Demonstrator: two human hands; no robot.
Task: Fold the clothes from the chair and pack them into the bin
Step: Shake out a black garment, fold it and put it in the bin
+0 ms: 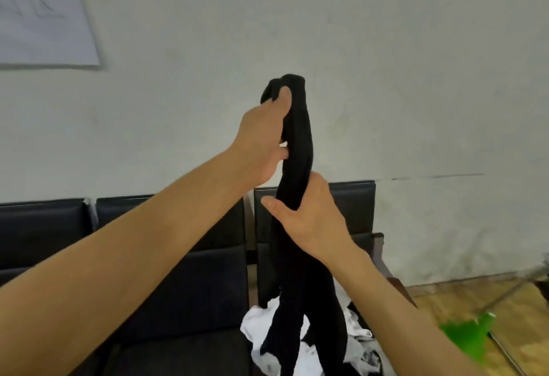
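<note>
A long black garment (298, 150) hangs bunched in front of me, lifted high above the black chair (350, 197). My left hand (263, 144) grips its top end, thumb pressed against the cloth. Lower down, my right hand (306, 215) is closed around the middle of the same garment. Its lower ends dangle down to a pile of white and grey clothes (261, 325) lying on the chair seat. No bin is recognisable in view.
A row of black padded seats (166, 257) runs along a pale wall. A white paper sheet (44, 16) hangs on the wall at upper left. On the wooden floor at right lies something bright green (466, 337).
</note>
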